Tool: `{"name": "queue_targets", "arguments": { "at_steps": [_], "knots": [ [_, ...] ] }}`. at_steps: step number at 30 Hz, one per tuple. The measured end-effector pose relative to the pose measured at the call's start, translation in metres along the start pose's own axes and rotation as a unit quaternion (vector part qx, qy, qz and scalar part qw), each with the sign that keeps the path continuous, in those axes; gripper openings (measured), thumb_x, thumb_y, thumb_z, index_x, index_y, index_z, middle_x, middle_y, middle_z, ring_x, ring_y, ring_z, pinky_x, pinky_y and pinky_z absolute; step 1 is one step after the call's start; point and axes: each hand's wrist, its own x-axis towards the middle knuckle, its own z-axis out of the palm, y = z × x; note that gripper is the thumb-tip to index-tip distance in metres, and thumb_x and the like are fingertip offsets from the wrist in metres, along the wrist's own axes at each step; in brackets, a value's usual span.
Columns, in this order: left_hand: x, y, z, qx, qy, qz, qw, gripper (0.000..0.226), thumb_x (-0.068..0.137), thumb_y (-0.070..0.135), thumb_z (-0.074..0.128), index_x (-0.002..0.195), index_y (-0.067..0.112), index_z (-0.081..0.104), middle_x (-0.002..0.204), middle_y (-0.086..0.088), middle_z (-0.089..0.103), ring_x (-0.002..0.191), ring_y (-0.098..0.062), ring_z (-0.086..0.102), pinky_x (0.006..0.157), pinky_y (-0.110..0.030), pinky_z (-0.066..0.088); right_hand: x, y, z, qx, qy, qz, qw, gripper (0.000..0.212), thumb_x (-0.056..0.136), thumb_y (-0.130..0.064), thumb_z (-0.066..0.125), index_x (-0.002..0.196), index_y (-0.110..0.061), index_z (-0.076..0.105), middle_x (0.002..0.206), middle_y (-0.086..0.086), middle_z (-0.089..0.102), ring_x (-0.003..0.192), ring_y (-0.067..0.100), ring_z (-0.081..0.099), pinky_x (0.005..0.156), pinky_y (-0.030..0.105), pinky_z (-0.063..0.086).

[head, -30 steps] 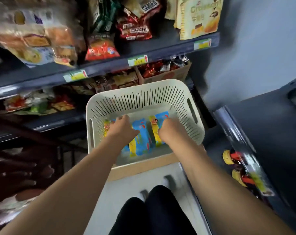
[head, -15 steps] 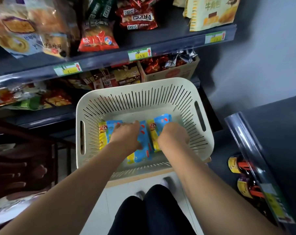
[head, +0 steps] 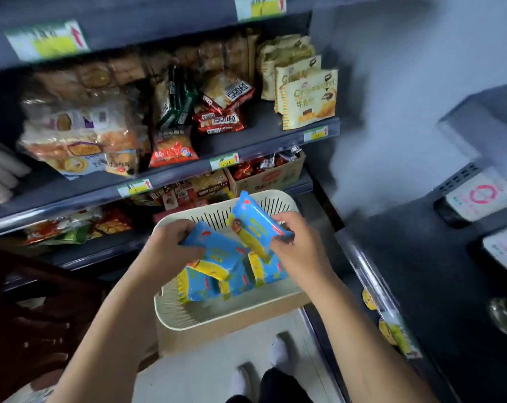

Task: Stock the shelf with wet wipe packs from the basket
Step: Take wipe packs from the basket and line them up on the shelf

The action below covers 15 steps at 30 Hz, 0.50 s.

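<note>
Blurred dark brown wooden furniture (head: pixel 43 301) stands at the lower left of the frame. Above it, the grey metal shelf unit (head: pixel 72 196) fills the upper left. Its tiers carry clear bags of baked goods (head: pixel 78 135), a red snack bag (head: pixel 172 149) and, toward the upper centre, cream and yellow croissant packets (head: pixel 308 103). Green and yellow price labels (head: pixel 224 161) sit on the shelf edges.

In the centre, the left hand (head: pixel 166 251) grips a blue and yellow wet wipe pack (head: pixel 217 247), fingers and thumb closed around its upper left end. It holds the pack above the cream slotted plastic basket (head: pixel 188 315). Just to the right, the right hand (head: pixel 303 251) pinches a second blue and yellow pack (head: pixel 253 221) by its lower right end. This pack is tilted, its far end raised in front of the basket's back rim.

More blue and yellow packs (head: pixel 198 286) lie in the basket beneath both hands. The basket rests on a brown cardboard box (head: pixel 217 334).

A dark grey counter (head: pixel 420 271) runs along the right of the frame, with yellow-capped items (head: pixel 368 299) below its clear front rail.
</note>
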Motion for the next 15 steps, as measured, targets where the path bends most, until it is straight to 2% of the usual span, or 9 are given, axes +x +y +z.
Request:
{"name": "queue_targets", "arguments": {
  "at_steps": [2, 5, 6, 9, 11, 12, 15],
  "knots": [
    [-0.019, 0.029, -0.012, -0.047, 0.029, 0.019, 0.998, 0.034, 0.073, 0.002, 0.08, 0.082, 0.034, 0.073, 0.087, -0.01, 0.076, 0.072, -0.019, 0.067, 0.077, -0.05, 0.06, -0.018, -0.026, -0.025, 0.032, 0.036, -0.037, 0.998, 0.036, 0.079, -0.015, 0.063, 0.105, -0.04, 0.064, 0.099, -0.011, 0.07, 0.076, 0.008, 0.066, 0.066, 0.031, 0.057],
    [-0.05, 0.068, -0.022, -0.123, 0.031, 0.064, 0.99, 0.045, 0.072, -0.003, 0.078, 0.081, 0.041, 0.077, 0.081, 0.002, 0.078, 0.07, -0.014, 0.068, 0.071, -0.036, 0.058, -0.047, -0.062, -0.057, 0.108, 0.091, -0.071, 0.987, 0.038, 0.082, -0.01, 0.065, 0.103, -0.042, 0.068, 0.098, -0.017, 0.074, 0.081, 0.005, 0.071, 0.074, 0.035, 0.061],
    [-0.059, 0.076, -0.024, -0.151, 0.028, 0.079, 0.985, 0.045, 0.073, -0.003, 0.078, 0.084, 0.041, 0.078, 0.083, 0.002, 0.079, 0.072, -0.015, 0.069, 0.073, -0.036, 0.056, -0.057, -0.071, -0.066, 0.15, 0.11, -0.071, 0.98, 0.039, 0.084, -0.006, 0.066, 0.1, -0.041, 0.07, 0.096, -0.017, 0.075, 0.083, 0.005, 0.072, 0.077, 0.035, 0.061],
    [-0.086, 0.099, -0.031, -0.239, 0.004, 0.132, 0.962, 0.034, 0.072, 0.001, 0.077, 0.098, 0.023, 0.078, 0.095, -0.01, 0.079, 0.082, -0.025, 0.071, 0.082, -0.045, 0.055, -0.093, -0.098, -0.095, 0.26, 0.161, -0.085, 0.948, 0.036, 0.09, 0.0, 0.064, 0.099, -0.034, 0.074, 0.091, -0.012, 0.078, 0.084, 0.007, 0.073, 0.077, 0.038, 0.062],
    [-0.098, 0.114, -0.031, -0.267, -0.016, 0.169, 0.949, 0.03, 0.076, -0.003, 0.076, 0.099, 0.017, 0.076, 0.098, -0.017, 0.077, 0.086, -0.032, 0.07, 0.085, -0.048, 0.054, -0.12, -0.108, -0.115, 0.299, 0.188, -0.098, 0.93, 0.033, 0.091, 0.0, 0.065, 0.102, -0.029, 0.075, 0.091, -0.011, 0.078, 0.085, 0.007, 0.074, 0.071, 0.031, 0.06],
    [-0.103, 0.122, -0.029, -0.275, -0.026, 0.185, 0.943, 0.028, 0.08, -0.007, 0.073, 0.098, 0.015, 0.075, 0.099, -0.018, 0.076, 0.087, -0.033, 0.069, 0.084, -0.047, 0.055, -0.133, -0.112, -0.124, 0.312, 0.199, -0.11, 0.923, 0.032, 0.091, 0.002, 0.064, 0.105, -0.025, 0.076, 0.093, -0.008, 0.078, 0.085, 0.007, 0.073, 0.071, 0.027, 0.058],
    [-0.121, 0.147, -0.017, -0.304, -0.047, 0.22, 0.926, 0.029, 0.088, -0.014, 0.063, 0.095, 0.011, 0.073, 0.097, -0.017, 0.075, 0.083, -0.027, 0.069, 0.07, -0.032, 0.059, -0.173, -0.116, -0.151, 0.312, 0.24, -0.141, 0.908, 0.032, 0.091, 0.007, 0.063, 0.112, -0.013, 0.075, 0.092, -0.004, 0.077, 0.08, 0.004, 0.069, 0.072, 0.021, 0.054]
  ]
}}
